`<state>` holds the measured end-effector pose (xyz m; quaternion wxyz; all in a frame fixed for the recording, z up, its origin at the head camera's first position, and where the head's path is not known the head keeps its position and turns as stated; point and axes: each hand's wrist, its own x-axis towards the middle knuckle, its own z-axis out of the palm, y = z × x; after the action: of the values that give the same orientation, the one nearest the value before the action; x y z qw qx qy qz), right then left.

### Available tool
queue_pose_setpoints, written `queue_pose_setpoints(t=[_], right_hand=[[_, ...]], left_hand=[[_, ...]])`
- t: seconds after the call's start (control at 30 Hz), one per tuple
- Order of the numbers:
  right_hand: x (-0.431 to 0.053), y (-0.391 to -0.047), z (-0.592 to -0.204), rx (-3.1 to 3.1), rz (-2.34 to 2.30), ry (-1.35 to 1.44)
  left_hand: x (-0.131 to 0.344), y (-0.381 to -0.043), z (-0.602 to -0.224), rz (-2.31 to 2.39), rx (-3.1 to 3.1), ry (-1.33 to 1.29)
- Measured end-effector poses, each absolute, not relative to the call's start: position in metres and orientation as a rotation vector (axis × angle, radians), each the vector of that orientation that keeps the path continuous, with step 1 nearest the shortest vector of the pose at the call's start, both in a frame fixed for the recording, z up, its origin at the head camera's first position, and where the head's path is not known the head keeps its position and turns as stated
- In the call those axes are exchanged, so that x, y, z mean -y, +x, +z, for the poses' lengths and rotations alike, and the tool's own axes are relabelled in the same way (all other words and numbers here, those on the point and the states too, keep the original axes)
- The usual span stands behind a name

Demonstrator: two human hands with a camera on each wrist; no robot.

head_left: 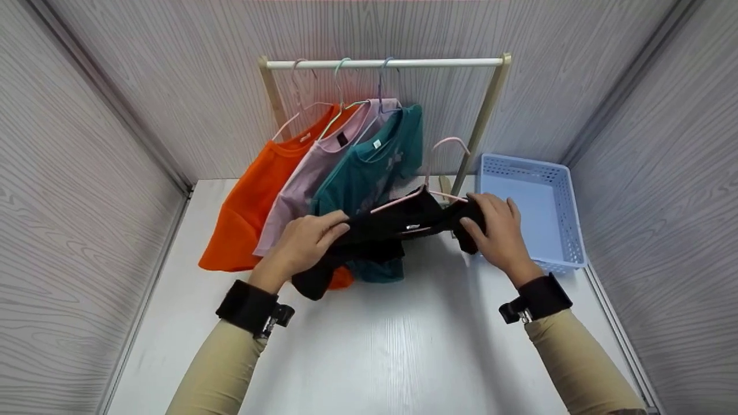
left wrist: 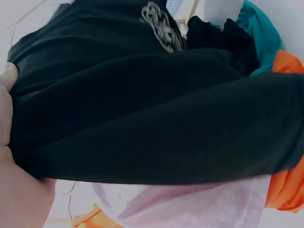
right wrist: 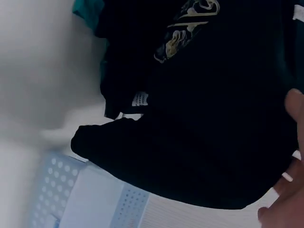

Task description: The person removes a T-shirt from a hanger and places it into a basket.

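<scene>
Between my hands a black T-shirt point(head_left: 375, 230) is stretched, a pale pink hanger point(head_left: 398, 203) at its neck with the hook standing up. My left hand point(head_left: 305, 242) pinches one shoulder of the shirt, thumb on top. At the other shoulder my right hand point(head_left: 499, 233) pinches the cloth by the hanger's arm. The left wrist view has the black sleeve point(left wrist: 156, 133) spread across it. In the right wrist view a printed design point(right wrist: 178, 40) shows on the shirt's front, and a white label point(right wrist: 140, 99) near its lower edge.
A clothes rack with a white rail point(head_left: 444, 62) stands at the back. On it hang an orange shirt point(head_left: 242, 207), a pink shirt point(head_left: 288, 196) and a teal shirt point(head_left: 369, 167). A light blue plastic basket point(head_left: 527, 216) sits at the right, beside the side wall.
</scene>
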<state>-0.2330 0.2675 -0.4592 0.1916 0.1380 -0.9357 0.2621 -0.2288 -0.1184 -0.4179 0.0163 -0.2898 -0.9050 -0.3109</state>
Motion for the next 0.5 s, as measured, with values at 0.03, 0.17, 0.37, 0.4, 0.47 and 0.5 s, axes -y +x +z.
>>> queue_pose_setpoints(t=[0.03, 0.17, 0.37, 0.4, 0.47, 0.5], right_hand=[[-0.268, -0.233, -0.46, 2.587, 0.769, 0.413], [-0.273, -0.232, -0.457, 2.424, 0.838, 0.493], [-0.277, -0.224, -0.438, 2.267, 0.816, 0.527], [-0.277, -0.223, -0.435, 2.257, 0.81, 0.522], [-0.279, -0.221, -0.432, 2.253, 0.807, 0.507], [-0.279, -0.221, -0.431, 2.254, 0.811, 0.496]], left_hand=[[0.119, -0.228, -0.418, -0.976, 2.813, -0.905], [0.121, -0.226, -0.416, -1.0, 2.823, -0.897], [0.119, -0.221, -0.395, -0.931, 2.856, -0.92], [0.118, -0.221, -0.391, -0.891, 2.861, -0.918], [0.115, -0.221, -0.385, -0.803, 2.867, -0.898], [0.113, -0.222, -0.382, -0.77, 2.856, -0.888]])
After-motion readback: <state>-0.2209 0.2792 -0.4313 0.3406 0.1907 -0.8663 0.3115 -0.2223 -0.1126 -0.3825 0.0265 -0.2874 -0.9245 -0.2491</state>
